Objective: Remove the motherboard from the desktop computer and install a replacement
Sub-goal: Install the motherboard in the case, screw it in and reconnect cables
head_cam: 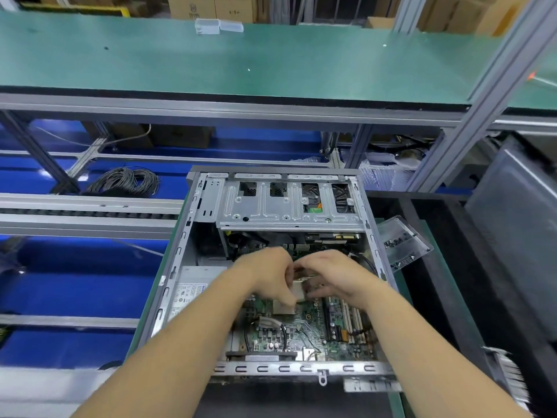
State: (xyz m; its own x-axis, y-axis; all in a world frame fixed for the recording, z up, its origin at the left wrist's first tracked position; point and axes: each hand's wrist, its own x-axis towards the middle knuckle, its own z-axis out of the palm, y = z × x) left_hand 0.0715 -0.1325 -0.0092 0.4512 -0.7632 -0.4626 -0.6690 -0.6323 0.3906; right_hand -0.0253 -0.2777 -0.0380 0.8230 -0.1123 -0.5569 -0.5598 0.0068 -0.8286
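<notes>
Open desktop case (pixel 193 224) lay on bench w/ green motherboard (pixel 313 333) inside. Both hands met over board's centre: left hand (pixel 268 274) & right hand (pixel 334 274), fingers curled, pinched a small pale square part (pixel 297 291). Screw bag (pixel 402 241) sat just beside case, right.

the open desktop computer case (pixel 193 236) lies on a green-topped bench (pixel 414 294), whose mat shows only as thin strips along the case's left and right sides. just right of the case, a clear plastic bag of small dark parts (pixel 402 245) rests on the bench edge. behind stands a higher green shelf (pixel 271 61) carrying two small clear boxes (pixel 218 26).
</notes>
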